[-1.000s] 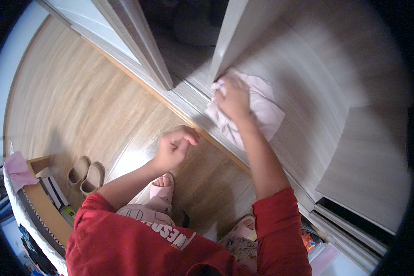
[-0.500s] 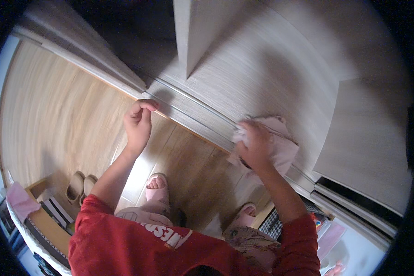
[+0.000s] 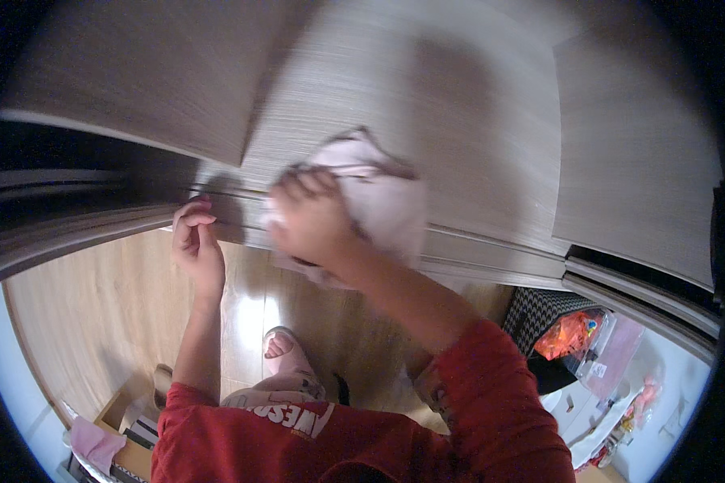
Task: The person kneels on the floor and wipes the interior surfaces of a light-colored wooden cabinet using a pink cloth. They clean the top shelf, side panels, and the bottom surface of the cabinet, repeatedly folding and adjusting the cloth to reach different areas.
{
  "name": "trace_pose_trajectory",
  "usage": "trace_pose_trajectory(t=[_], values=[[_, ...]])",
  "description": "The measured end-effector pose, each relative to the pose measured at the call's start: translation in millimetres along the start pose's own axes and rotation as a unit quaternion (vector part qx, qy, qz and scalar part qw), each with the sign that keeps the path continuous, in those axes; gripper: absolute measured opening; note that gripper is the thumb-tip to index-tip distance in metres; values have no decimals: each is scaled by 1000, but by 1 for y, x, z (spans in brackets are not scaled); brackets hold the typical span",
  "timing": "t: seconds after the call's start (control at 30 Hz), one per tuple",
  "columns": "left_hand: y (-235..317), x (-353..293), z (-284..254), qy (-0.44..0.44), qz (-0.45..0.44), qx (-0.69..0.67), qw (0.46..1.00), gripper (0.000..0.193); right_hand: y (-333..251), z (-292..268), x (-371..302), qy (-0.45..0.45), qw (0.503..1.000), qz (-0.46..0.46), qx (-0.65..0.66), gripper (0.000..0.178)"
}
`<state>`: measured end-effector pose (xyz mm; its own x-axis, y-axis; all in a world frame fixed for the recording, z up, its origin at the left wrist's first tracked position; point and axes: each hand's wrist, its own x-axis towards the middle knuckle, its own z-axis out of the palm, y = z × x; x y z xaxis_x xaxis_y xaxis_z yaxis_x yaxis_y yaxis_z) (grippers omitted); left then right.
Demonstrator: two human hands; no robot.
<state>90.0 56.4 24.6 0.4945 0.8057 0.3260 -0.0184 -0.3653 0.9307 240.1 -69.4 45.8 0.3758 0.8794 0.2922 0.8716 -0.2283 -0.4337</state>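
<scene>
My right hand, a little blurred, grips a pale pink cloth. The cloth is bunched under the fingers and spreads out to the right, over the sliding-door track and the wood-grain bottom board of a wardrobe. Near the left stretch of that track is my left hand, its fingers curled in and nothing visible in them. Beyond it stands an upright grey wood-grain panel.
A grey side panel stands at the right. Below it lie a houndstooth-patterned box and an orange bag. Wood-look flooring runs in front of the wardrobe. At lower left are a shoe and a pink cloth piece.
My right hand has swept leftward along the track with the cloth. My left hand has shifted left and slightly down, still curled. The view has turned and moved along the wardrobe.
</scene>
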Motion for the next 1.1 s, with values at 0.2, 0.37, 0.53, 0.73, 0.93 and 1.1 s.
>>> trace_pose_trajectory(t=[0.2,0.37,0.53,0.73,0.93,1.1], values=[[13,5,7,-93,55,86,990,17,122,-116,-163,-47,979,165,-114,48],[13,-2,14,-101,46,37,993,18,174,-167,-244,32,919,327,-215,45],[18,-7,28,-149,73,34,986,17,97,-112,-159,-33,935,335,-110,44],[29,-6,30,-185,112,36,976,15,49,-74,-82,-69,978,197,-5,41],[25,-12,2,-137,60,16,989,15,120,-136,-182,0,909,398,-125,42],[30,-20,-7,-142,42,-6,989,16,189,-185,-254,74,861,458,-208,43]])
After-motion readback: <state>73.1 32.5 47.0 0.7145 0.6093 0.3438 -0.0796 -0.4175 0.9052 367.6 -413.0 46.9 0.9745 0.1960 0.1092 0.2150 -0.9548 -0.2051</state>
